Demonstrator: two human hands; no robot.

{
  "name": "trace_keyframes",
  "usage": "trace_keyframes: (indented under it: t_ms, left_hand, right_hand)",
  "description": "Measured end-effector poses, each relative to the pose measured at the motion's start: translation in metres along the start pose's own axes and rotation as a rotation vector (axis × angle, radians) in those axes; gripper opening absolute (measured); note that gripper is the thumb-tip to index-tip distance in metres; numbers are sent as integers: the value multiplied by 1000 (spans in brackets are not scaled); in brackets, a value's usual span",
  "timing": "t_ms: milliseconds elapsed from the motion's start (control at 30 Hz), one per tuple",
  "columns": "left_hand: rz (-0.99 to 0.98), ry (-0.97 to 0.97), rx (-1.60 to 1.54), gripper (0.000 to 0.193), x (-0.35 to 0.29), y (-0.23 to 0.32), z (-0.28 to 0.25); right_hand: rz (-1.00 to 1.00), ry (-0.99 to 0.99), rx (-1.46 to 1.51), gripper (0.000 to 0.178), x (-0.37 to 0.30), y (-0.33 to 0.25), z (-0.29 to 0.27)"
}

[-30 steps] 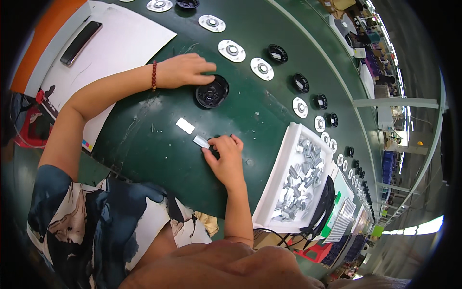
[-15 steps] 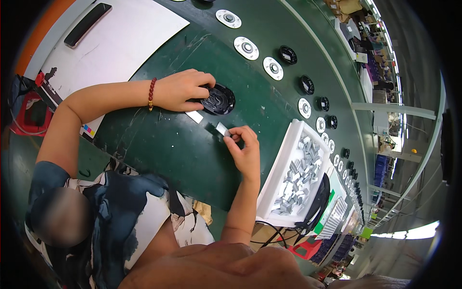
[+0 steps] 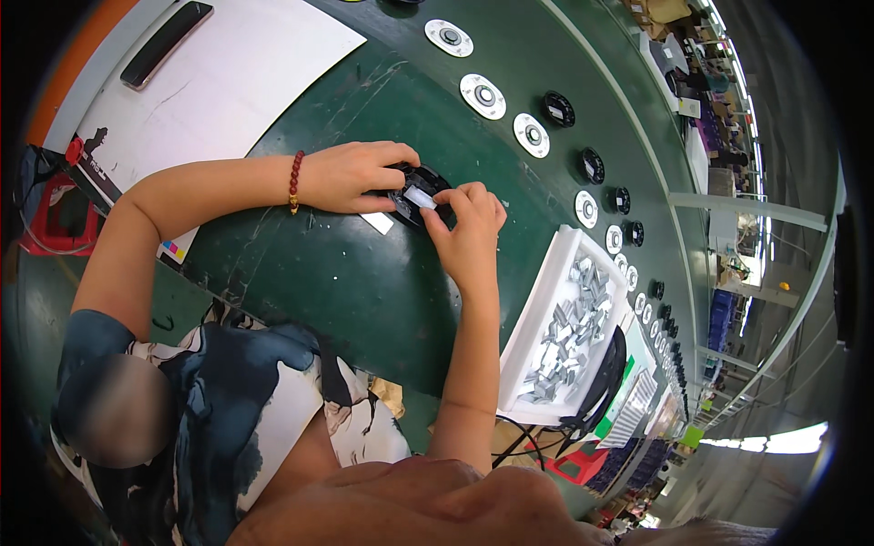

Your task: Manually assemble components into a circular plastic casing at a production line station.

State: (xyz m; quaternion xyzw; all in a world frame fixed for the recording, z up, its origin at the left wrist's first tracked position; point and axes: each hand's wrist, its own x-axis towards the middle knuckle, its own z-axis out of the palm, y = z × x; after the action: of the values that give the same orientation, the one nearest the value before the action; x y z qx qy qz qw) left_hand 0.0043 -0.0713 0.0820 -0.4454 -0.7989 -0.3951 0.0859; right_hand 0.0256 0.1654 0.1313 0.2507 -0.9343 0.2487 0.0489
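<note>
My left hand (image 3: 353, 178), with a red bead bracelet at the wrist, reaches in from the left and grips the near-left side of a black oval plastic housing (image 3: 405, 211) on the green table. Between the fingertips of my right hand (image 3: 470, 221) is a small silver-white rectangular block (image 3: 419, 197). The block lies over the hollow of the housing; whether it touches the inside I cannot tell. A small white strip (image 3: 379, 222) lies on the table just below my left fingers. My right fingers partly hide the housing's right side.
At the right stands a white tray (image 3: 518, 353) heaped with silver blocks. Beyond it runs a green belt with white oval discs (image 3: 482, 96) and black round housings (image 3: 559, 108). A white sheet (image 3: 246, 73) with a long black object (image 3: 167, 45) lies at upper left.
My right hand has moved up and left, bringing the silver-white block from above the bare table to the black housing. My left hand keeps its hold on the housing.
</note>
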Motion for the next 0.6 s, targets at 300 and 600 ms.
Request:
trace_keyframes:
  t_ms: [300, 600]
  left_hand:
    - [-4, 4, 7, 24, 0, 0, 0]
    - [-17, -10, -12, 23, 0, 2, 1]
  right_hand:
    - [50, 29, 20, 16, -5, 5, 5]
    - [33, -61, -13, 41, -23, 6, -1]
